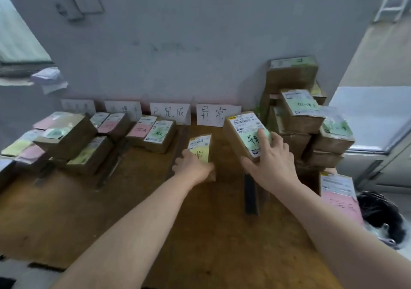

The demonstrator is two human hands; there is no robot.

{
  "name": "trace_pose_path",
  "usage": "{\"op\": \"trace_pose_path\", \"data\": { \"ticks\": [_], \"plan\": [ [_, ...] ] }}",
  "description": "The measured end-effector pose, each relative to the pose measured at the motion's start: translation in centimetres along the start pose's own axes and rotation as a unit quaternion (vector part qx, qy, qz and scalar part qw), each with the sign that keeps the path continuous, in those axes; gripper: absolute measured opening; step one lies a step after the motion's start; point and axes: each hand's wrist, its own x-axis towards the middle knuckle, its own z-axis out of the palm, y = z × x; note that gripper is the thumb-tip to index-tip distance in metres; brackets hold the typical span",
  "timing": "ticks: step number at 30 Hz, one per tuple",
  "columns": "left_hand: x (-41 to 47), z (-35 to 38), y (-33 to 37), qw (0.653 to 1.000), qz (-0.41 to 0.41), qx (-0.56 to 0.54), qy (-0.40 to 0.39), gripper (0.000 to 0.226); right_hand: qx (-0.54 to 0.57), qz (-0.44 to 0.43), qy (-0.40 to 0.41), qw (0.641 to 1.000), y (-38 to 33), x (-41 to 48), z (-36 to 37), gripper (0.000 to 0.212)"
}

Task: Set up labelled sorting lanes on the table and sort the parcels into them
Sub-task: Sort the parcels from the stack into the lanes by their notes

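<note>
My left hand (193,165) grips a small brown parcel with a yellow note (201,148), standing on the wooden table (133,211) in front of the rightmost white lane sign (216,114). My right hand (272,159) holds a larger tilted brown parcel with a white shipping label and green note (245,133), thumb and fingers around its near end. Three more white lane signs (170,112) lean on the wall to the left. Sorted parcels with pink and green notes (153,133) lie before them.
A tall stack of unsorted brown parcels (298,115) fills the table's right back corner. One parcel with a pink note (338,190) sits at the right edge. Dark divider strips (250,197) lie on the table between lanes. A black bag (382,213) sits off the table's right side.
</note>
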Motion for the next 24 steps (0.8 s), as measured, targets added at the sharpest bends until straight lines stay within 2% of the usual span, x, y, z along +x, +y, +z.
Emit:
{"op": "trace_pose_path", "data": {
  "ticks": [4,10,12,14,15,17,20,24],
  "plan": [
    [5.4,0.4,1.0,0.998,0.025,0.045,-0.02,0.092,-0.013,0.047,-0.003,0.999,-2.8,3.8,2.5,0.084],
    [11.9,2.2,0.6,0.984,0.115,0.134,-0.011,0.079,-0.056,0.094,0.006,0.994,-4.7,7.8,5.8,0.086],
    [13.0,2.7,-0.1,0.952,0.174,0.251,0.002,0.076,-0.07,0.104,0.004,0.992,-4.8,8.5,6.5,0.086],
    [13.7,3.1,-0.7,0.887,0.268,0.377,0.014,0.075,-0.083,0.109,0.004,0.991,-4.8,8.8,7.2,0.086],
    [14.0,3.2,-1.0,0.855,0.312,0.413,0.005,0.075,-0.089,0.11,0.004,0.99,-4.8,9.0,7.6,0.086],
    [14.4,3.3,-1.1,0.818,0.355,0.452,-0.021,0.079,-0.099,0.113,-0.004,0.989,-5.0,9.2,8.2,0.087],
    [15.3,3.4,-0.4,0.812,0.341,0.473,-0.028,0.084,-0.103,0.122,-0.018,0.987,-5.4,9.5,9.0,0.088],
    [17.2,3.0,1.0,0.83,0.305,0.466,-0.004,0.082,-0.099,0.129,-0.025,0.986,-5.5,10.1,9.6,0.088]
  ]
}}
